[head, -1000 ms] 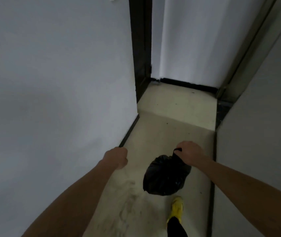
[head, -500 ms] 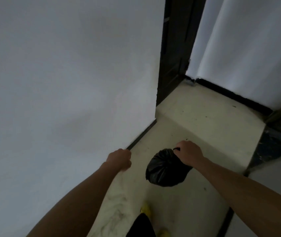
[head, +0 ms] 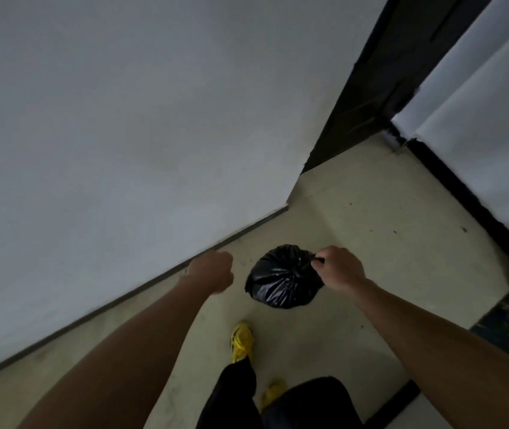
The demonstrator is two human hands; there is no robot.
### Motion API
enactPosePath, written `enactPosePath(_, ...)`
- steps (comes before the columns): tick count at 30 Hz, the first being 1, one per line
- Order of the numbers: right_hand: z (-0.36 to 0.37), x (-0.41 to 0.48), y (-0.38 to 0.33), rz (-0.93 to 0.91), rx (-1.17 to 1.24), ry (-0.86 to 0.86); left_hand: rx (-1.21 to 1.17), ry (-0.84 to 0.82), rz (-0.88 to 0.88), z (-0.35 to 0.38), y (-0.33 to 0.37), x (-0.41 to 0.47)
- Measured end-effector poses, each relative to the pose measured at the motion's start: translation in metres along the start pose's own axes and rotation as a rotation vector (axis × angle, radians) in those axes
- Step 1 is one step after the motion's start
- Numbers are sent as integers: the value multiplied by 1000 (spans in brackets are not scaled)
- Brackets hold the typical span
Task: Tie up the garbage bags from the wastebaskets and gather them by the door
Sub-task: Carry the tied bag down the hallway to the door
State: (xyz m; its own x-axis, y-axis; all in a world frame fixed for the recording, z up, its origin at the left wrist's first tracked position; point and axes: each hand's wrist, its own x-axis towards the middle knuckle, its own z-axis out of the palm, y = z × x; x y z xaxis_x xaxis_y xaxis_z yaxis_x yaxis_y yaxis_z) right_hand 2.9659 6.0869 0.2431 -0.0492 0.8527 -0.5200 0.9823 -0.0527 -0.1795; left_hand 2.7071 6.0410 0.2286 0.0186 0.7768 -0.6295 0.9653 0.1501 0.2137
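A small black garbage bag point(head: 282, 278), bunched shut at its top, hangs above the pale floor in the middle of the view. My right hand point(head: 338, 266) grips the bag's gathered neck and carries it. My left hand point(head: 214, 272) is out in front beside the bag, its fingers curled into a loose fist with nothing visible in it.
A white wall point(head: 123, 134) runs close along the left with a dark skirting strip. Ahead at the upper right stands a dark door frame point(head: 367, 91) beside a white panel point(head: 494, 125). My yellow shoes point(head: 242, 340) step on the beige floor point(head: 370, 212).
I have walked forward along the corridor and the view has tilted left. The bag stays hanging from my right hand; the dark door frame is nearer.
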Motion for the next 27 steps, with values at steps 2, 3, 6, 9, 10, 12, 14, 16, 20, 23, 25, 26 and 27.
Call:
enactPosePath(2,-1,32,5,-8,-10,-22,-23,-1,-37,1,4,15)
enactPosePath(3,-1,52,8,-17,-14,-30,-39,8,-65,3,6,25)
enactPosePath(6,8,106,15,-59,-25,-57,-84,36,-143,12,13,54)
enactPosePath(9,37,167,23,-155,-46,-116,-136,62,-235,42,24,88)
enactPosePath(10,47,182,25,-185,-57,-137,-162,62,-276,53,27,96)
enactPosePath(12,67,213,27,-234,-70,-161,-196,69,-328,77,31,115)
enactPosePath(14,88,247,31,-271,-90,-172,-229,66,-365,103,37,139)
enactPosePath(16,104,278,35,-275,-77,-156,-249,67,-375,125,40,160)
enactPosePath(20,140,331,37,-261,-42,-46,-251,58,-370,166,33,198)
enactPosePath(23,173,364,39,-248,-3,8,-259,35,-399,193,21,221)
enactPosePath(25,193,380,43,-238,-1,-24,-256,24,-415,209,13,232)
enactPosePath(26,201,386,45,-230,0,-50,-252,22,-423,214,9,236)
enactPosePath(27,208,390,47,-221,6,-78,-252,19,-432,218,6,240)
